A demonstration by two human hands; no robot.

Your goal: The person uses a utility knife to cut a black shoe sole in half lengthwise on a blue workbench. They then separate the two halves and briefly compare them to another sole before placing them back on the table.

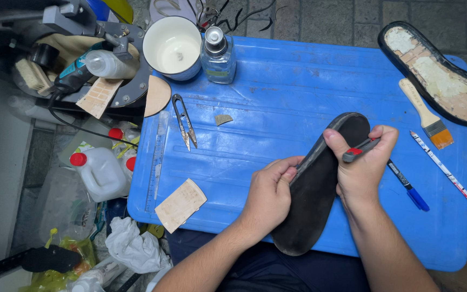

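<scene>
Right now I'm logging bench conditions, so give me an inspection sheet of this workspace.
Surface: blue table, scuffed and stained.
Job's things: black sole held over the near edge; red-and-grey cutter against its edge.
Clutter: snips, white cup, glass bottle, brush, blue pen, second sole, sandpaper piece.
Grips: left hand pinches the sole; right hand holds cutter and sole.
Cables: black cord left of the table.
Surroundings: white jugs, rags, paved floor.

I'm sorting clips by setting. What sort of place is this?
Probably a small shoe-repair bench: both hands work a black sole on a blue table, with another glue-smeared sole, a brush and thread snips nearby.
</scene>
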